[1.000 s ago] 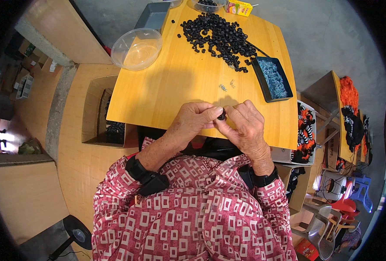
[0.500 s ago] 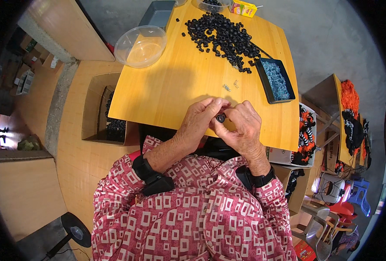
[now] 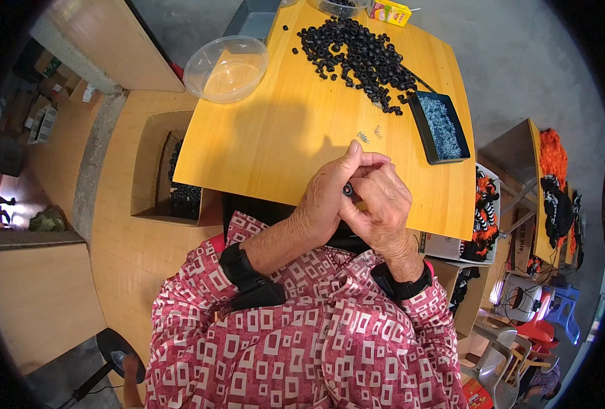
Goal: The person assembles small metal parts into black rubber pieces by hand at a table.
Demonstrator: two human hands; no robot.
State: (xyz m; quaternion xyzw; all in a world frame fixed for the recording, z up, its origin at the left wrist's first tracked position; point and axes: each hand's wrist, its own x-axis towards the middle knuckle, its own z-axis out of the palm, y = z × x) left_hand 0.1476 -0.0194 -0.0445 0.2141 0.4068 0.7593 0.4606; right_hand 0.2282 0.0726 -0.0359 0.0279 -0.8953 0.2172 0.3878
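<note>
Over the near edge of the yellow wooden table (image 3: 248,157), my two hands meet. A small black ring-like part (image 3: 348,189) shows between them, its lower side covered. My right hand (image 3: 385,204) is closed, thumb and bent fingers against that part. Touching it from the other side, my left hand (image 3: 321,201) has its thumb raised and its fingers curled behind the right ones, partly hidden. Just beyond the hands lie two little clusters of tiny pale pieces (image 3: 363,137). Farther off spreads a heap of similar black parts (image 3: 357,54).
A black tray (image 3: 420,129) of small bluish pieces stands at the table's right. A clear round tub (image 3: 226,68) sits at the left edge, a yellow box (image 3: 391,12) at the back. Below left is a cardboard box (image 3: 149,167). Part of a bare limb (image 3: 132,378) shows at lower left.
My left thumb has lifted off the small black part and points up. My right fingers have curled further over. The view has shifted slightly, and a bare limb has appeared at lower left.
</note>
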